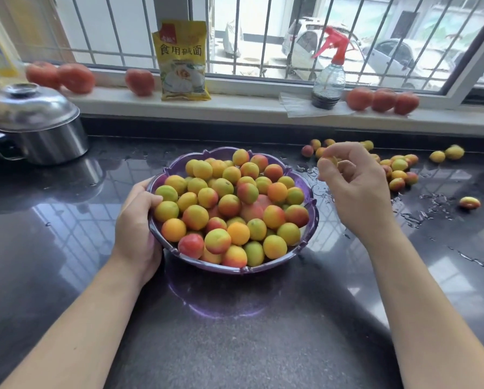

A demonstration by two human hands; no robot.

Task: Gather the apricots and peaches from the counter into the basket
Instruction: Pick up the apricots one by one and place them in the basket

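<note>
Heaped basket, one more fruit on its way.

Head view: the left hand (135,220) clasps the rim of the purple basket (309,217), and the right hand (353,186) pinches a small fruit (328,160) in its fingertips, just right of the basket. More loose fruit (398,172) lies on the wet counter (235,332), far right. The pile sits above the rim, so a dropped fruit could roll off; wet skins may slip from the pinch.
</note>
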